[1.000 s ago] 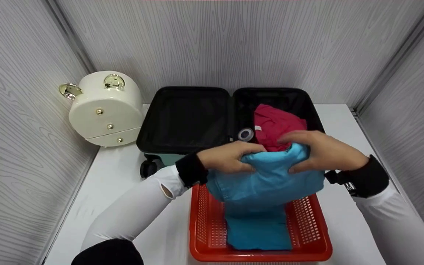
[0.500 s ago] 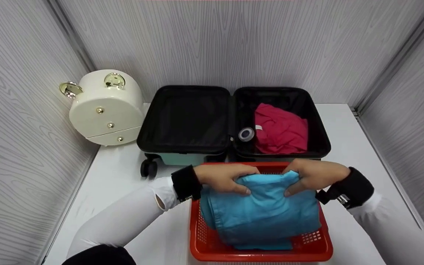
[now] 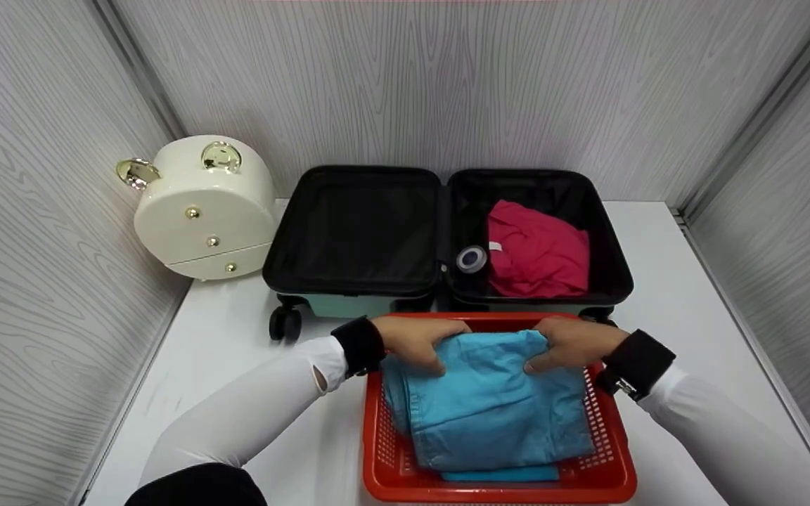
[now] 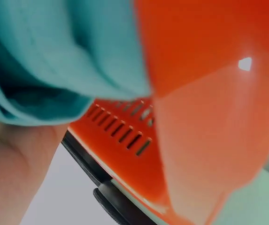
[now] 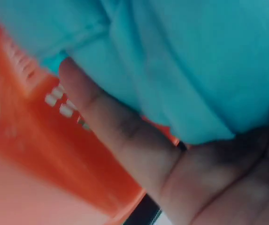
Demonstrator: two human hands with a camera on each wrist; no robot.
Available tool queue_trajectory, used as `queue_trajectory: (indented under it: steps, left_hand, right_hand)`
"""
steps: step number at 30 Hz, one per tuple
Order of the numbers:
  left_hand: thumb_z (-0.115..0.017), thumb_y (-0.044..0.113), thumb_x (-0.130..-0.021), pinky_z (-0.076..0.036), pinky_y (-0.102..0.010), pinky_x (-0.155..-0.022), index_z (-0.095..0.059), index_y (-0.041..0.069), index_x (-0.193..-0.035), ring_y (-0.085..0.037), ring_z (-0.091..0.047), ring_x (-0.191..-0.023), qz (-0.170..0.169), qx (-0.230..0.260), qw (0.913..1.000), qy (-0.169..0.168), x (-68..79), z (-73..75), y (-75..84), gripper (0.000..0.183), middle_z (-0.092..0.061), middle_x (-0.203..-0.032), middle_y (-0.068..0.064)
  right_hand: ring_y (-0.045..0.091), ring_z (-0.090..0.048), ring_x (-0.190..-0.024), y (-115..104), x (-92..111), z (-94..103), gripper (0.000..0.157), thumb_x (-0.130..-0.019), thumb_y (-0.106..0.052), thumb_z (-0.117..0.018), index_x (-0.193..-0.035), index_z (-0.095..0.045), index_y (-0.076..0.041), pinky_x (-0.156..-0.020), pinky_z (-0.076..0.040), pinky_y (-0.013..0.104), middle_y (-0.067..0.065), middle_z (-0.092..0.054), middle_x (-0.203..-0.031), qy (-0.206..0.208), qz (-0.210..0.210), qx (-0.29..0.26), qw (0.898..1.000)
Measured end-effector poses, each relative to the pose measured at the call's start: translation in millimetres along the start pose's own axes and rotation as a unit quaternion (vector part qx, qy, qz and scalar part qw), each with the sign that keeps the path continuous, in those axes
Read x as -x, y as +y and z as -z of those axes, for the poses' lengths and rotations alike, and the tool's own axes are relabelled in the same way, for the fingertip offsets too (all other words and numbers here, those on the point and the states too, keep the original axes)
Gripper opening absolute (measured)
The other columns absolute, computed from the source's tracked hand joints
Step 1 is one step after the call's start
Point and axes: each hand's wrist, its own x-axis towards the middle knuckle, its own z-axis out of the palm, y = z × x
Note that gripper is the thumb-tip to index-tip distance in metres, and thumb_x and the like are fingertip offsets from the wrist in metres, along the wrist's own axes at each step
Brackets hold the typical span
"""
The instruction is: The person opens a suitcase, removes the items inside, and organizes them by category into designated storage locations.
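Note:
A folded light-blue garment (image 3: 496, 404) with stitched hems lies inside the red plastic basket (image 3: 500, 491) in the head view. My left hand (image 3: 415, 340) grips its far left corner, thumb on the near face. At the far right corner my right hand (image 3: 574, 341) pinches the cloth the same way. Another strip of blue cloth (image 3: 503, 475) shows beneath it at the basket's near end. The left wrist view has a bulging fold of the garment (image 4: 64, 51) beside the basket wall (image 4: 209, 93). A finger (image 5: 111, 117) runs along the cloth in the right wrist view.
Behind the basket lies an open black-lined suitcase (image 3: 359, 232). Its right half holds a crumpled crimson garment (image 3: 538, 253) and a small round grey-and-white item (image 3: 471, 259). A round cream case (image 3: 201, 211) with gold knobs and handles stands back left. Grey panels wall the white table.
Both hands have drawn the blue garment back from near the suitcase edge and lowered it into the basket. The cloth now covers most of the blue piece under it.

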Motion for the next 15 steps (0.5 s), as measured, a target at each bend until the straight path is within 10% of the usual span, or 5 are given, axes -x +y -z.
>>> queue_trajectory:
  steps: [6,15]
  left_hand:
    - [-0.061,-0.001,-0.102,-0.048,-0.035,-0.11,-0.046,0.017,-0.16,-0.02,-0.056,-0.132,0.014,-0.101,0.9947,-0.008,-8.8,-0.4,0.7,0.062,-0.058,-0.155,-0.006]
    - [-0.063,-0.003,-0.102,-0.057,-0.035,-0.094,-0.062,0.012,-0.144,-0.023,-0.071,-0.117,0.038,-0.251,0.9662,0.044,-22.9,-9.4,14.1,0.045,-0.073,-0.135,-0.009]
  right_hand:
    - [0.012,-0.04,-0.067,-6.1,-7.5,-4.0,0.04,-0.1,-0.031,-0.074,-0.075,-0.045,-0.019,-0.064,-0.033,0.028,-0.006,-0.037,-0.071,0.012,-0.091,0.094,0.991]
    - [0.019,-0.046,-0.071,-3.3,-25.1,-18.6,0.022,-0.097,-0.024,-0.077,-0.09,-0.065,-0.006,-0.066,-0.04,0.035,-0.002,-0.047,-0.076,0.019,-0.136,0.158,0.978]
